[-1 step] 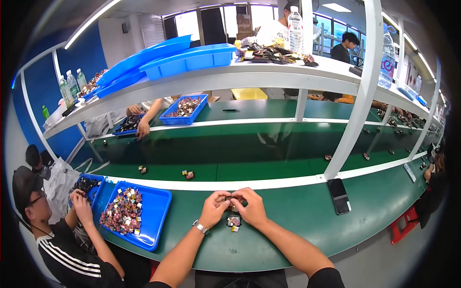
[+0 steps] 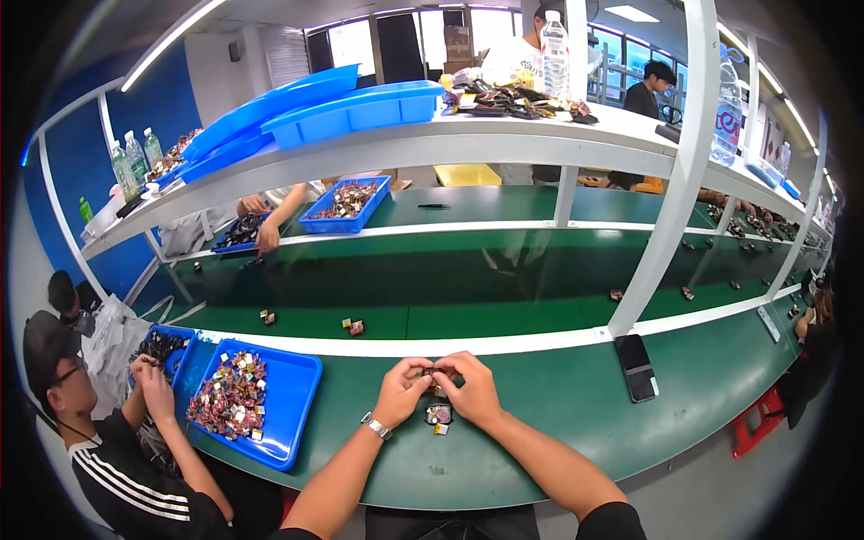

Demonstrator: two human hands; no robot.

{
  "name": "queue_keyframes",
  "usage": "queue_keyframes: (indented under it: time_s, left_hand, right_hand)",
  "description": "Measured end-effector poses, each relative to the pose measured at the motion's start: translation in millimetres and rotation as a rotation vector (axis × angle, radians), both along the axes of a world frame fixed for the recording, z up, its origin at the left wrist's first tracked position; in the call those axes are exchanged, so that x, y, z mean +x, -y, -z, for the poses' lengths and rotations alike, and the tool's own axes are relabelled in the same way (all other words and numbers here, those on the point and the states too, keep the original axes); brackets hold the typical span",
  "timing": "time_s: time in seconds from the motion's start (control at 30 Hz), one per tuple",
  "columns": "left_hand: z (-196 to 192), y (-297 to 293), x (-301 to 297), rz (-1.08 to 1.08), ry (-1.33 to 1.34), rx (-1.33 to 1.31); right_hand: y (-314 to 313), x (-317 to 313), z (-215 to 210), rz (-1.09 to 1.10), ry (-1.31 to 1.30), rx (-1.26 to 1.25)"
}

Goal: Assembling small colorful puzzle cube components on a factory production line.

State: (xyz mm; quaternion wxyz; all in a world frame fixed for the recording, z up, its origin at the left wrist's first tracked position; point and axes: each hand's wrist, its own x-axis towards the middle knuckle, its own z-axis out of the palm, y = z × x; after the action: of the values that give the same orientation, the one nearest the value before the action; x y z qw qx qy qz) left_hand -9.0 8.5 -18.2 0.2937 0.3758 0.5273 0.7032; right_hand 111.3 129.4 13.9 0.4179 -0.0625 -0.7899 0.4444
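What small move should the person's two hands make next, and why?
Perhaps lower the small dark piece onto the green table, just right of the small part lying there. The left hand and right hand both pinch the piece, that part lies close by, and the tabletop to its right looks bare. The piece's details are too small to judge.

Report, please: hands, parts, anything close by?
Left hand and right hand pinching small dark part, mostly hidden. Loose piece on green table, just nearer the body. Blue tray at left.
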Motion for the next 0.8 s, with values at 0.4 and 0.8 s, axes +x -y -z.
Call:
queue_keyframes:
  time_s: [0.4,0.8]
  left_hand:
    - [2,9,8,-0.028,-0.080,0.100]
    - [1,-6,-11,-0.238,-0.125,-0.057]
  right_hand:
    - [-8,8,2,0.038,0.048,-0.009]
    - [-169,-48,45,0.522,0.219,0.054]
